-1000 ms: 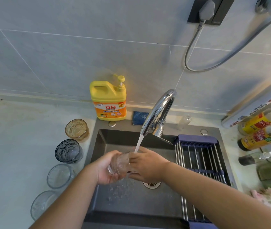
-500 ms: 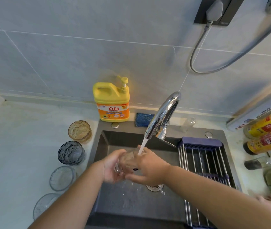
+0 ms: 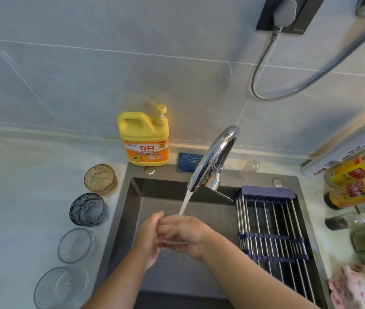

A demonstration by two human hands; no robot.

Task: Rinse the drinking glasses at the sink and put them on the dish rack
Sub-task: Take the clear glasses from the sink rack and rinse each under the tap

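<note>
A clear drinking glass (image 3: pixel 170 238) is held over the dark sink (image 3: pixel 137 197) under the running stream from the chrome faucet (image 3: pixel 212 157). My left hand (image 3: pixel 148 239) grips it from the left; my right hand (image 3: pixel 188 233) wraps over its top and right side, hiding most of it. On the counter left of the sink stand an amber glass (image 3: pixel 100 179), a dark blue glass (image 3: pixel 87 209) and two clear glasses (image 3: pixel 76 245) (image 3: pixel 62 286). The dish rack (image 3: pixel 270 230) of metal rods with purple ends spans the sink's right half and holds nothing.
A yellow dish soap bottle (image 3: pixel 144 139) and a blue sponge (image 3: pixel 188 161) sit behind the sink. Sauce bottles (image 3: pixel 353 186) crowd the right counter, with a pink patterned cloth (image 3: pixel 359 286) near the front. A grey cable (image 3: pixel 288 85) hangs on the tiled wall.
Both hands have turned the glass under the water; the right hand now covers more of it. The camera has shifted slightly, so the scene sits a bit higher.
</note>
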